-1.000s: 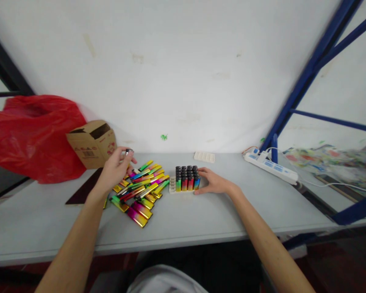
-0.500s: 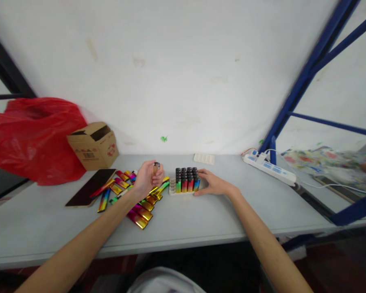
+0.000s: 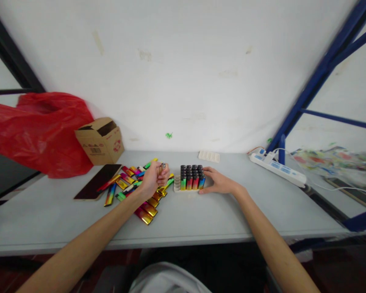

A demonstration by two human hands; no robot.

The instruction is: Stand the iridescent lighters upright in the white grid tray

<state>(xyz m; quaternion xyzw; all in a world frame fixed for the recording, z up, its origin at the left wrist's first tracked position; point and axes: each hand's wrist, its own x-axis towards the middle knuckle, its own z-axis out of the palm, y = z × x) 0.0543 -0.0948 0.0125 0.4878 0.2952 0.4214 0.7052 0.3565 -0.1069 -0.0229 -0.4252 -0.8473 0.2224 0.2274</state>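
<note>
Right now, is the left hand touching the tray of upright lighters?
Apart. The head view shows a gap between the left hand and the near end of the tray, with a loose green lighter partly visible there.

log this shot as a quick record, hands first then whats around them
left hand: closed around a lighter, its top showing
right hand: spread at the right end of the white tray
in tray: upright lighters, black tops up
left of tray: loose pile of metallic lighters
by wall: second white tray
far left: red plastic bag, cardboard box
right: white power strip
</note>
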